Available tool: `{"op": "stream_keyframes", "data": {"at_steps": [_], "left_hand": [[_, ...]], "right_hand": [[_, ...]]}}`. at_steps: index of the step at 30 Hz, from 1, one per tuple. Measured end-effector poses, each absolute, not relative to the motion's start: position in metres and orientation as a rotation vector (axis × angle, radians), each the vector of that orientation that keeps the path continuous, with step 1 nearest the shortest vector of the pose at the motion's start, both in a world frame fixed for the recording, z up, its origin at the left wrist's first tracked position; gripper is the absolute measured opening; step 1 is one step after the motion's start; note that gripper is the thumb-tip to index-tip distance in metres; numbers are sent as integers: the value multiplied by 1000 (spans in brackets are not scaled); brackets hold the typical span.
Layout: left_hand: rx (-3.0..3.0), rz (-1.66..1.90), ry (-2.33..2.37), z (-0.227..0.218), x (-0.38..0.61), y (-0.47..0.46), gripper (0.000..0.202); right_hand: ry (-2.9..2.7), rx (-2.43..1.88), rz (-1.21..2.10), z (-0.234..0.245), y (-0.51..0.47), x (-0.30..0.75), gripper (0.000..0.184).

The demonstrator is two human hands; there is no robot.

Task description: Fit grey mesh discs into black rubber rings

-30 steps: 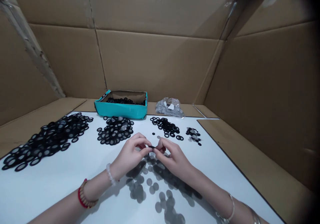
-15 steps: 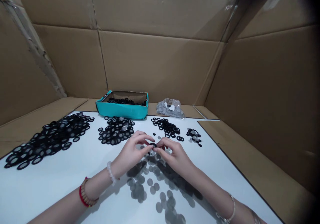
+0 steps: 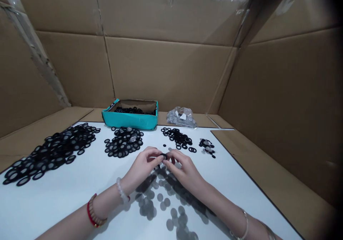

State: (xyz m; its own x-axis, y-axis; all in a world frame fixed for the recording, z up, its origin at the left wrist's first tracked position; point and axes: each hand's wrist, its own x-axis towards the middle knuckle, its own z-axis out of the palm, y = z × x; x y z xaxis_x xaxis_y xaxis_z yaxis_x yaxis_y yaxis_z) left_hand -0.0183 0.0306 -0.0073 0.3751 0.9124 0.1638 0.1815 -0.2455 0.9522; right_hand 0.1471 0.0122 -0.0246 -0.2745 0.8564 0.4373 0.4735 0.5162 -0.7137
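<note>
Small black rubber ring point(image 3: 164, 156) hanging just above worktop point(image 3: 66, 204), midway between hands, ring's face tilted, long axis hard to tell. Left hand point(image 3: 140, 166) and right hand point(image 3: 184, 172) both pinching it, fingers point(image 3: 154, 153) pressed together on rim, neither hand clearly nearer. Grey mesh discs point(image 3: 160, 197) lying scattered just below; black-rimmed discs point(image 3: 123, 143) heaping beyond left hand.

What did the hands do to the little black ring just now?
The left hand and right hand still pinch the small black ring, but it has turned: earlier it showed mostly as a thin edge, and now more of its round face shows. Nothing was let go. The piles of black rings, the teal box and the clear plastic bag stayed where they were.
</note>
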Motion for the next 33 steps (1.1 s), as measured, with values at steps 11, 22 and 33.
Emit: {"op": "stream_keyframes", "data": {"at_steps": [11,22,33], "left_hand": [[2113,989,984,-3,-26,33,12],[1974,1005,972,-7,-26,33,10],[2064,1002,997,-11,-24,34,11]], "right_hand": [[-1940,-1107,512,-21,7,147,20],[-1937,-1101,670,-22,15,149,13],[-1931,-1133,693,-25,18,151,14]]}}
